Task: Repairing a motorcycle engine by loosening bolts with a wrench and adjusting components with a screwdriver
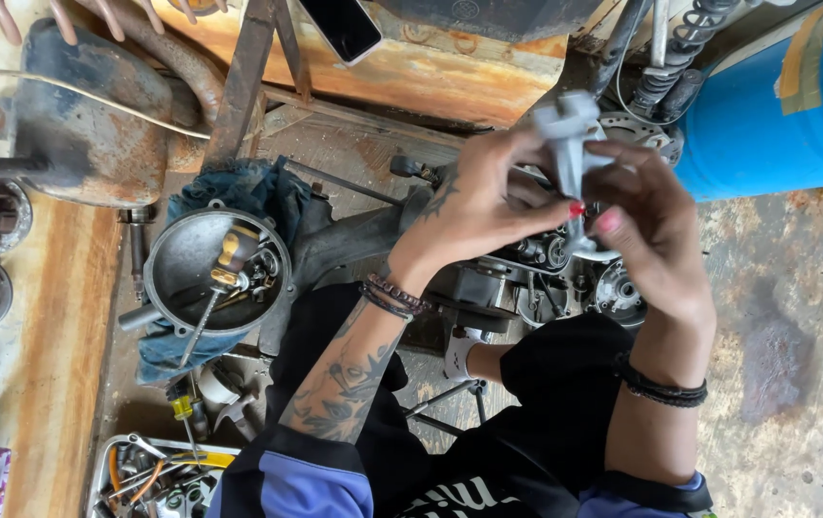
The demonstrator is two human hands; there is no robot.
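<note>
- Both your hands met in the upper middle of the frame, closed around a small grey metal part.
- Your left hand curled over it from the left; your right hand pinched its lower stem with thumb and fingertips.
- Below them the engine assembly lay opened, so stripping looked well under way.
- At centre left, a round metal pan held a screwdriver and loose bits; reassembly seemed undone.
</note>
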